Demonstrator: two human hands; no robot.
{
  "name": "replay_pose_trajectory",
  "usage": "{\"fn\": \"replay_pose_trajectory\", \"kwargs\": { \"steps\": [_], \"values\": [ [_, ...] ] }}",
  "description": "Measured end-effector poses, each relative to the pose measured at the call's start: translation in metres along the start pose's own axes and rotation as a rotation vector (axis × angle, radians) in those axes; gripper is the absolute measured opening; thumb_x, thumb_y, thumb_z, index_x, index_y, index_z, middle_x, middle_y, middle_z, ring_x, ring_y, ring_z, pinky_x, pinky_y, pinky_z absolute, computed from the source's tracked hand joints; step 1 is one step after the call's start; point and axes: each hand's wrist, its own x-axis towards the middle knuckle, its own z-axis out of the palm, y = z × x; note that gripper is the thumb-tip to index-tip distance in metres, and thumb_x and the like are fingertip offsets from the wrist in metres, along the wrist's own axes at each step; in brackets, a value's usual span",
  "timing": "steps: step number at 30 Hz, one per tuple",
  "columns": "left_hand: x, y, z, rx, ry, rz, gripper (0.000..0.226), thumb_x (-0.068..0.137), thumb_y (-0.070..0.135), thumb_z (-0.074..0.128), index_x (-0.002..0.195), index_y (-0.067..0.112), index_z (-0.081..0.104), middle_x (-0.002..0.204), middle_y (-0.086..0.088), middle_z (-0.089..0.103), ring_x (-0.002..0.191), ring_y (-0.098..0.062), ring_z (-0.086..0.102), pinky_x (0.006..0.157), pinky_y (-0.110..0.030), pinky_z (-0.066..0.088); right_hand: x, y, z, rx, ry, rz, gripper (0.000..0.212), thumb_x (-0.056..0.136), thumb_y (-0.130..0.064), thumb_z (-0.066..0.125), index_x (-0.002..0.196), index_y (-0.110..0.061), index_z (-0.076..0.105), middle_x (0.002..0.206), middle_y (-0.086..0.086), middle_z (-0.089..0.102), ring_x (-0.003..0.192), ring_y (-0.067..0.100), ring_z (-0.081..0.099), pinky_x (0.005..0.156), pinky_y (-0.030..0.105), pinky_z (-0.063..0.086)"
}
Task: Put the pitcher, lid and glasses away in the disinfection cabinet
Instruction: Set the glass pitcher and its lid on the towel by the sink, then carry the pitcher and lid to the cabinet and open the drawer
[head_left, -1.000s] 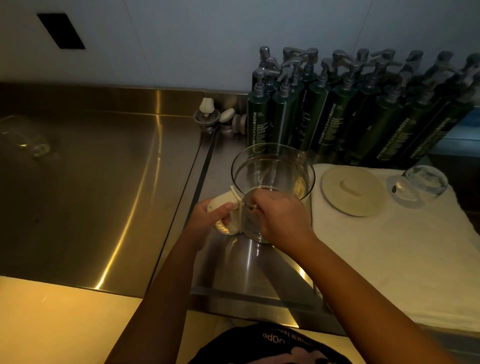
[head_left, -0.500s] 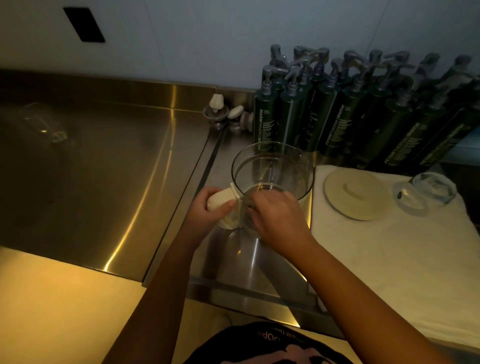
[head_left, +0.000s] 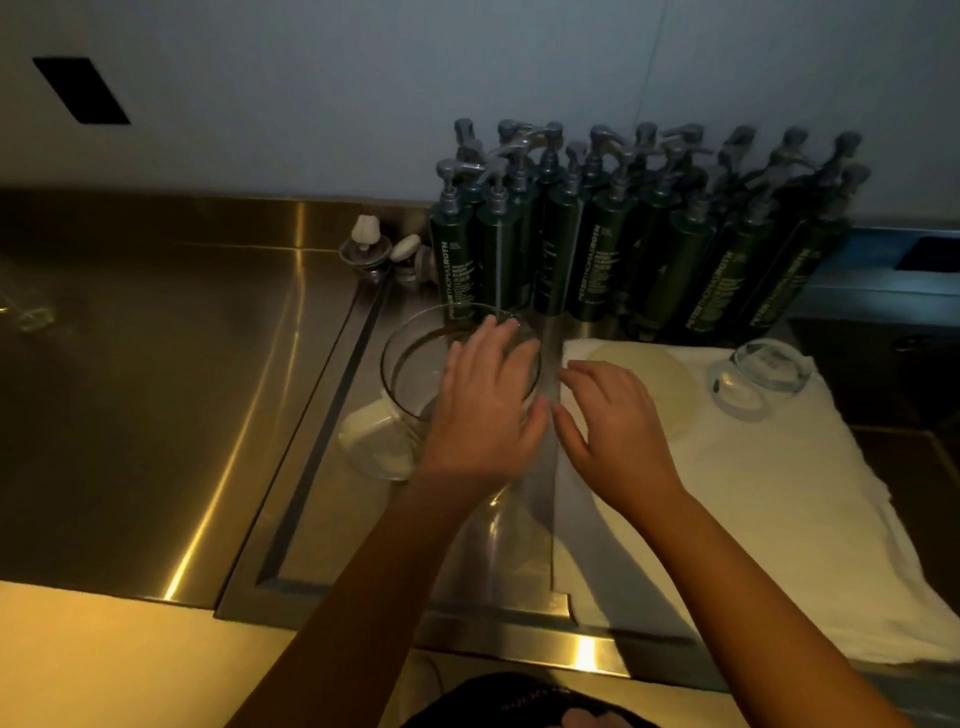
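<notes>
A clear glass pitcher (head_left: 410, 364) with a white handle (head_left: 374, 441) stands upright on the steel counter beside the sink. My left hand (head_left: 483, 405) hovers over its rim, fingers straight and spread, holding nothing. My right hand (head_left: 613, 421) is open just to the right, above the white towel's left edge, partly covering the round cream lid (head_left: 660, 374) that lies flat on the towel. A clear glass (head_left: 758, 374) lies on its side further right on the towel.
A white towel (head_left: 727, 519) covers the right counter. Several dark green pump bottles (head_left: 623, 249) stand along the back wall. A deep steel sink (head_left: 145, 374) lies to the left, with small stoppers (head_left: 374, 249) at its back corner.
Both hands have let go of the pitcher; the left left the handle and now hovers over the rim, and the right moved right toward the lid. The pitcher stands on its own.
</notes>
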Motion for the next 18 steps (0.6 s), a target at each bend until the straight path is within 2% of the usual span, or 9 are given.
{"fn": "replay_pose_trajectory", "kwargs": {
  "steps": [3,7,9,12,18],
  "values": [
    [0.006,0.021,0.015,0.006,-0.030,0.042,0.051,0.086,0.020,0.061,0.133,0.004,0.047,0.143,-0.019,0.039,0.138,-0.032,0.026,0.108,-0.042,0.008,-0.007,0.025,-0.002,-0.026,-0.011,0.039,0.040,0.087,-0.030,0.044,0.108,-0.003,0.064,0.103,0.016,0.064,0.095,0.032,0.060,0.085,0.041,0.046],
    [0.017,0.039,0.038,0.062,-0.092,0.087,0.051,0.082,0.019,0.062,0.129,0.001,0.051,0.140,-0.022,0.043,0.135,-0.037,0.032,0.104,-0.049,0.007,-0.016,0.059,0.004,-0.062,-0.054,0.066,0.037,0.084,-0.027,0.046,0.104,-0.002,0.065,0.099,0.017,0.065,0.087,0.035,0.062,0.077,0.041,0.050],
    [0.021,0.046,0.047,0.059,-0.115,0.085,0.053,0.085,0.019,0.060,0.133,0.001,0.047,0.144,-0.022,0.038,0.138,-0.037,0.026,0.105,-0.049,0.002,-0.020,0.074,0.010,-0.083,-0.079,0.082,0.031,0.081,-0.021,0.054,0.102,-0.001,0.065,0.097,0.018,0.064,0.084,0.036,0.062,0.074,0.042,0.051],
    [0.025,0.051,0.061,0.090,-0.188,0.088,0.057,0.094,0.024,0.048,0.144,0.007,0.029,0.154,-0.016,0.018,0.144,-0.029,0.006,0.110,-0.041,-0.008,-0.025,0.094,0.018,-0.106,-0.124,0.119,0.030,0.072,-0.008,0.072,0.100,0.000,0.065,0.094,0.021,0.064,0.079,0.039,0.061,0.070,0.043,0.052],
    [0.035,0.052,0.080,0.141,-0.292,0.030,0.061,0.097,0.027,0.040,0.149,0.010,0.013,0.157,-0.011,0.005,0.144,-0.025,-0.006,0.113,-0.040,-0.009,-0.020,0.117,0.029,-0.114,-0.170,0.151,0.041,0.060,-0.002,0.081,0.098,0.002,0.066,0.092,0.023,0.065,0.075,0.040,0.063,0.065,0.043,0.053]
  ]
}}
